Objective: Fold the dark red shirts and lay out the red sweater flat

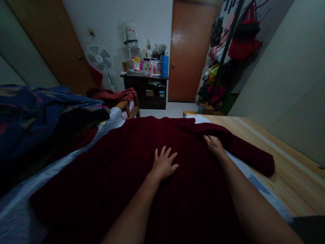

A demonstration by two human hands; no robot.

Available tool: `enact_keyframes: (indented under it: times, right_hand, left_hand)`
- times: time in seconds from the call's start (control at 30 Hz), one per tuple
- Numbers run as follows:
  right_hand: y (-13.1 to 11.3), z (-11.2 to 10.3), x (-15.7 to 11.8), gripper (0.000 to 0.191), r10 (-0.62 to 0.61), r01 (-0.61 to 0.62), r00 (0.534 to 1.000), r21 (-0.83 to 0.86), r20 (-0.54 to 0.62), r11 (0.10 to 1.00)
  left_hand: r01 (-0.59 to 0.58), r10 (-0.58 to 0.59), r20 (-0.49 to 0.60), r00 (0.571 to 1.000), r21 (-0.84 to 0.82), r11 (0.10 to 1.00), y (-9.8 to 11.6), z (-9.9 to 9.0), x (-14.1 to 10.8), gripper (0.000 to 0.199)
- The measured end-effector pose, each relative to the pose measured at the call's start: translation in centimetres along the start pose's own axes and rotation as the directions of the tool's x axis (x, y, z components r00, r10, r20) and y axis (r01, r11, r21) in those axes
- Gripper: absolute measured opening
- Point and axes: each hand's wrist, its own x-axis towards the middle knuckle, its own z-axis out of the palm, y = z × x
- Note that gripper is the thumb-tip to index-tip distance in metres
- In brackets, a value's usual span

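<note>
A dark red long-sleeved sweater (pixel 142 145) lies spread out before me on a pale patterned cloth (pixel 243 166). My left hand (pixel 164 164) rests flat on the middle of the sweater, its fingers spread. Near the sweater's right edge, by the top of the sleeve, my right hand (pixel 213 144) has its fingers closed on the fabric. That right sleeve (pixel 248 152) stretches out over a light wooden surface (pixel 279 139). The sweater's left part reaches toward the lower left of the view, where it is dark and hard to make out.
A heap of clothes (pixel 45 115) lies at the left. Beyond stand a dark low cabinet (pixel 142 89) bearing several items, a white fan (pixel 100 59) and a brown door (pixel 194 51). Bags and clothes (pixel 245 44) hang at the right by a wall.
</note>
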Motion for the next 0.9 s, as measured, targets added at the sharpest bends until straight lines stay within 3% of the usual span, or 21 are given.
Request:
enact_keyframes:
  times: [0.2,0.47,0.9]
  right_hand:
    - [0.22,0.34,-0.16,0.022,0.007,-0.005,0.998,0.024,-0.062,1.0]
    - [-0.22,0.33,-0.05,0.031,0.061,-0.039,0.992,0.184,-0.113,0.982]
    - [-0.47,0.46,-0.12,0.039,0.011,0.002,0.997,0.162,-0.083,0.987]
  left_hand:
    - [-0.023,0.023,0.002,1.0,0.015,1.0,0.13,0.44,0.05,0.055]
    - [-0.021,0.021,0.002,1.0,0.003,1.0,0.13,0.32,0.04,0.056]
    - [-0.014,0.014,-0.002,1.0,0.017,1.0,0.3,0.33,0.06,0.055]
